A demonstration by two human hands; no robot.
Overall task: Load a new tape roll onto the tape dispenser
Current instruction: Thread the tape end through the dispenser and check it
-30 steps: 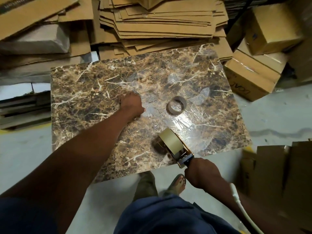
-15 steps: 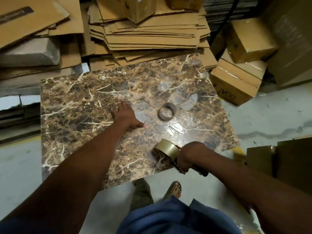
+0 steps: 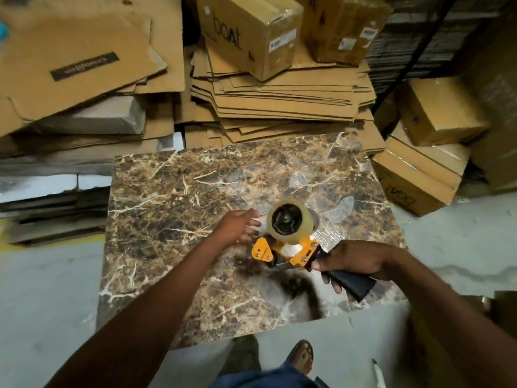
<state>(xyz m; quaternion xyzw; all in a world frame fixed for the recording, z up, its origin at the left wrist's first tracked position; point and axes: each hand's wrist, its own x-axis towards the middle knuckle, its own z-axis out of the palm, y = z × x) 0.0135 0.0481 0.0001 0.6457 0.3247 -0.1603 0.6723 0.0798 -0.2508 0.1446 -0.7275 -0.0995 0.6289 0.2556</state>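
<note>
An orange tape dispenser [image 3: 291, 252] with a black handle is held above the marble slab [image 3: 173, 208]. My right hand [image 3: 352, 261] grips its handle. A clear tape roll [image 3: 289, 221] sits on the dispenser's black hub, facing up at me. My left hand [image 3: 237, 228] hovers just left of the roll, fingers spread and reaching toward it, holding nothing. The empty cardboard core seen earlier on the slab is hidden behind the roll.
Flattened cardboard sheets [image 3: 279, 99] are stacked behind the slab. Taped cartons [image 3: 419, 169] lie at the right, another carton [image 3: 251, 32] sits on the stack. Grey concrete floor [image 3: 47, 303] surrounds the slab; my feet [image 3: 300, 357] stand at its near edge.
My right hand lifted the dispenser off the slab and turned it so the roll faces up. My left hand left the slab and moved right toward the roll.
</note>
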